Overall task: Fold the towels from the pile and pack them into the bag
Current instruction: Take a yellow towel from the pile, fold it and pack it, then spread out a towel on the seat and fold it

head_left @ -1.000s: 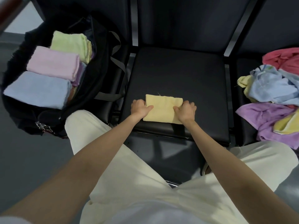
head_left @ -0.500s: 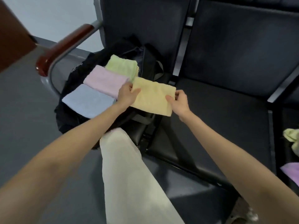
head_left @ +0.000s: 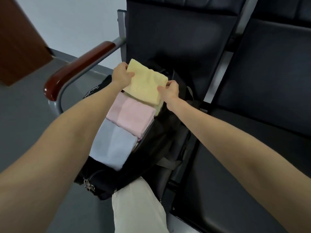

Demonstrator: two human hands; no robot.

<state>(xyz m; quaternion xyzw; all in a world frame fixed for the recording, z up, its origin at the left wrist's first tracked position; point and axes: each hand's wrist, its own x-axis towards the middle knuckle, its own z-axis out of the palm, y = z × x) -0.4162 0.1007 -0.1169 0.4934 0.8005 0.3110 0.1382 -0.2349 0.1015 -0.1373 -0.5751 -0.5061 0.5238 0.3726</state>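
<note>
A folded yellow towel [head_left: 145, 83] is held over the far end of the open black bag [head_left: 161, 142], which sits on the leftmost seat. My left hand [head_left: 121, 75] grips its left edge and my right hand [head_left: 170, 90] pinches its right edge. Inside the bag lie a folded pink towel [head_left: 133, 117] and, nearer me, a folded light-blue towel [head_left: 112, 146]. The yellow towel covers whatever lies at the bag's far end. The pile of unfolded towels is out of view.
A metal armrest with a dark red wooden top [head_left: 79, 68] curves along the bag's left side. Black padded seats [head_left: 252, 157] and backrests [head_left: 176, 36] stretch to the right. My leg in pale trousers [head_left: 138, 207] is below the bag. A brown door [head_left: 18, 39] stands at far left.
Both hands lifted the folded yellow towel off the middle seat and carried it left, over the bag. My head turned left, so the towel pile left the view.
</note>
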